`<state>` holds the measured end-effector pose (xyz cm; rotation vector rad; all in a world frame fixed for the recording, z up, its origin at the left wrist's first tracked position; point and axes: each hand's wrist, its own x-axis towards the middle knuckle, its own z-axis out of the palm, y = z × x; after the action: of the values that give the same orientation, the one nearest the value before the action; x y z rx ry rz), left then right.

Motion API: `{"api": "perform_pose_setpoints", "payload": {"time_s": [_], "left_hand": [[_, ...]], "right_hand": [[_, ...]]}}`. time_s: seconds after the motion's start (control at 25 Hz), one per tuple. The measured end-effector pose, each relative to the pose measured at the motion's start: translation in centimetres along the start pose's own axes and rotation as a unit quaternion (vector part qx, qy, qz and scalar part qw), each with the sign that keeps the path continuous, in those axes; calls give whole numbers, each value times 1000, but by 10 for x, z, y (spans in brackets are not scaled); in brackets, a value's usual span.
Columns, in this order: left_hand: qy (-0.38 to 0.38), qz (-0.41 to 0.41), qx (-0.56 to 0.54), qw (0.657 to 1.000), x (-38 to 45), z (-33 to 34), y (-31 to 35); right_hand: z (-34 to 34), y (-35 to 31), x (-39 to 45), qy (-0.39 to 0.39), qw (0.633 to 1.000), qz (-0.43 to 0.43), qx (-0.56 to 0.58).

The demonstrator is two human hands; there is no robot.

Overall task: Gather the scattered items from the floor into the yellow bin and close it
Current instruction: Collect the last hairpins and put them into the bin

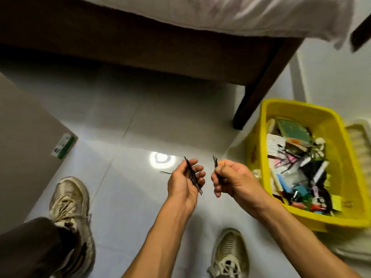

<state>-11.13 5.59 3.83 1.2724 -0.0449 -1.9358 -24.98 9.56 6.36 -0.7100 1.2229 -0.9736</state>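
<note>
Both hands [185, 178] [230, 179] hold black hairpins [192, 175] beside the open yellow bin [339, 137].

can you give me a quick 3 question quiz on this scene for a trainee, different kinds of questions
1. True or false: the yellow bin already has its lid on.
2. What is the left hand holding?
   A. a bundle of black hairpins
   B. a green box
   C. nothing
3. Fill in: the right hand pinches a few more hairpins, and the bin stands on the person's ____ side.

Key
1. False. The bin is open and its jumbled contents show.
2. A. The pins lie across the palm and fingers.
3. Right, beside the bed leg.
</note>
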Motion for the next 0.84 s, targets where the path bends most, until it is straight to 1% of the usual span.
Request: {"api": "perform_pose_setpoints", "payload": {"time_s": [0.08, 0.12, 0.16, 0.24, 0.28, 0.36, 0.48, 0.6, 0.72, 0.84], "left_hand": [[-56, -21, 43, 997, -18, 54, -26], [-78, -32, 64, 994, -27, 82, -42], [-95, -44, 81, 991, -36, 110, -59], [-122, -56, 113, 984, -47, 157, -82], [-135, -56, 132, 980, -52, 179, -93], [-145, -57, 160, 975, -53, 203, -108], [-152, -45, 165, 973, -45, 203, -112], [-132, -11, 158, 978, -35, 174, -106], [-79, 27, 127, 988, -20, 125, -78], [8, 62, 110, 992, 5, 58, -35]], "right_hand": [[-36, -16, -36, 102, 993, -43, 35], [-55, -22, -54, 164, 984, -61, 46], [-73, -27, -70, 226, 970, -74, 45], [-102, -36, -91, 325, 940, -95, 28], [-116, -42, -99, 361, 926, -109, 20], [-138, -51, -105, 393, 911, -122, 10], [-151, -50, -99, 379, 920, -103, 11], [-134, -36, -83, 338, 938, -75, -15], [-91, -17, -50, 259, 963, -55, -59], [-37, 9, -6, 171, 979, -22, -112]]}}
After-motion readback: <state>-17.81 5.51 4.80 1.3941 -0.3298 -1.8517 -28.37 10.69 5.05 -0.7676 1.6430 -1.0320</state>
